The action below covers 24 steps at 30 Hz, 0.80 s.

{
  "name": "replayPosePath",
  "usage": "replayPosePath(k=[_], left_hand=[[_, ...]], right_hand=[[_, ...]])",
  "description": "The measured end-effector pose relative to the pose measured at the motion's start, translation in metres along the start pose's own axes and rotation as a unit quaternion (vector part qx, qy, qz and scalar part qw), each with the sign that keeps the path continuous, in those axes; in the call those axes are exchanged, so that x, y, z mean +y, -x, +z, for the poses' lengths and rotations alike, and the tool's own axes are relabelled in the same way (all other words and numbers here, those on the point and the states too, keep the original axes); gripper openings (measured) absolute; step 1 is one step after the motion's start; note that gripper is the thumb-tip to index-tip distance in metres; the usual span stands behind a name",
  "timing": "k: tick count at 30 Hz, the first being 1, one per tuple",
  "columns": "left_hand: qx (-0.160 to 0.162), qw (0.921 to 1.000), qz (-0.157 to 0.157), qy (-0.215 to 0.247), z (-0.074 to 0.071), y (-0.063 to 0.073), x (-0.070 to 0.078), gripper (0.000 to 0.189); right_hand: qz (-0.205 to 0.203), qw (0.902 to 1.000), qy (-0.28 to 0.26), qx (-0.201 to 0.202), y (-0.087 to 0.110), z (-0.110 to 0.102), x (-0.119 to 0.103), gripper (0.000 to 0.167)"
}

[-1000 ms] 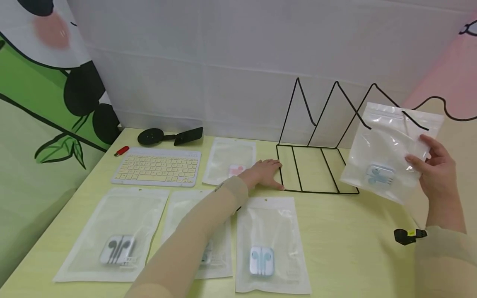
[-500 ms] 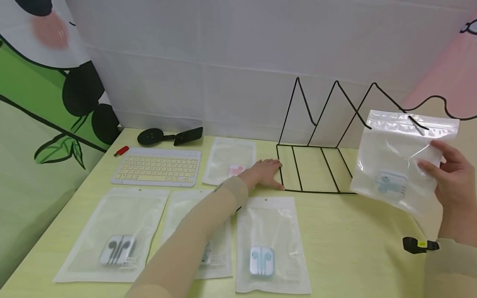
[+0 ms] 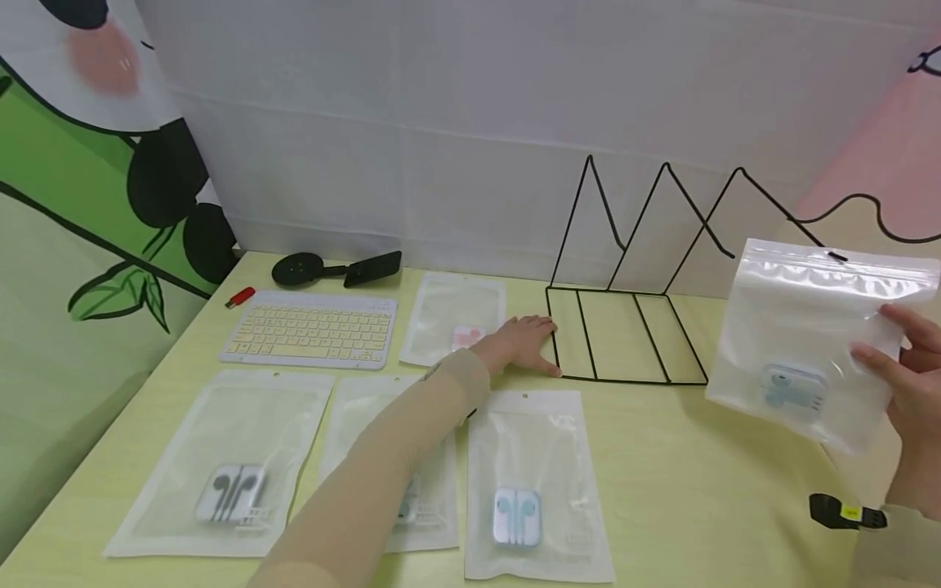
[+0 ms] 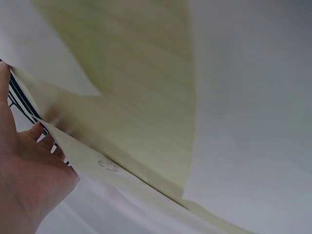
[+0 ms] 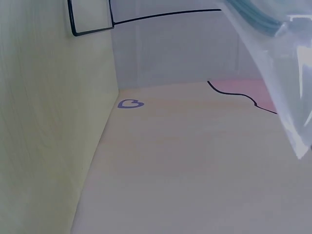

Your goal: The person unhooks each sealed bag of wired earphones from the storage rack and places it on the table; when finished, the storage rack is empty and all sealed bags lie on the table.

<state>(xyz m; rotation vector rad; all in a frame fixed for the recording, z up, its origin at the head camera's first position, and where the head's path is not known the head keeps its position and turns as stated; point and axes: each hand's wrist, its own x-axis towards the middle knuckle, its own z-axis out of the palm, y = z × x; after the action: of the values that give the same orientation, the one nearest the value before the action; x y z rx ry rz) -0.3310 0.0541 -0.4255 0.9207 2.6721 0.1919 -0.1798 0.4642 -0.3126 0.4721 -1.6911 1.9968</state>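
Observation:
My right hand [image 3: 915, 367] pinches the right side of a clear zip bag [image 3: 816, 327] between thumb and fingers. Inside lies a small case with light-blue earphones [image 3: 794, 390]. The tip of the rightmost arm of a black wire rack [image 3: 628, 380] shows in front of the bag's top edge; the rest of that arm is behind the bag. My left hand [image 3: 520, 341] rests with spread fingers on the left edge of the rack's base. In the right wrist view, part of the bag [image 5: 292, 92] hangs at upper right. The left wrist view shows the left hand [image 4: 29, 170] beside white bag edges.
Three bags of earphones lie in front: grey [image 3: 228, 457], one partly under the left arm [image 3: 426, 523], and blue [image 3: 540, 474]. A pink one [image 3: 448, 306] lies behind. Farther left are a white keyboard [image 3: 309, 331], a black spatula-like utensil [image 3: 301, 269] and a red USB stick [image 3: 240, 297].
The right hand and zip bag have moved right and down; the bag has slid along the rack arm, so only its tip shows in front. The left hand has stayed put.

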Motion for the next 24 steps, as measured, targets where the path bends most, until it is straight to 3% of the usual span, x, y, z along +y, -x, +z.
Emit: replayPosePath(k=[5,14,20,24], left_hand=[[-0.002,1.0000,-0.003,-0.003,0.001,-0.001,-0.002,0.094],[-0.001,1.0000,0.000,0.000,0.001,-0.002,-0.001,0.095],[-0.001,1.0000,0.000,0.003,0.002,-0.001,0.000,0.095],[0.002,1.0000,-0.001,0.004,0.002,-0.001,0.000,0.095]], right_hand=[[-0.001,0.9995,-0.027,0.015,0.005,-0.005,0.000,0.048],[-0.023,0.9986,-0.046,-0.014,0.010,-0.004,-0.003,0.052],[-0.040,0.9988,-0.002,-0.028,0.013,0.009,-0.011,0.065],[-0.011,0.9986,0.037,-0.035,0.015,0.019,-0.019,0.069]])
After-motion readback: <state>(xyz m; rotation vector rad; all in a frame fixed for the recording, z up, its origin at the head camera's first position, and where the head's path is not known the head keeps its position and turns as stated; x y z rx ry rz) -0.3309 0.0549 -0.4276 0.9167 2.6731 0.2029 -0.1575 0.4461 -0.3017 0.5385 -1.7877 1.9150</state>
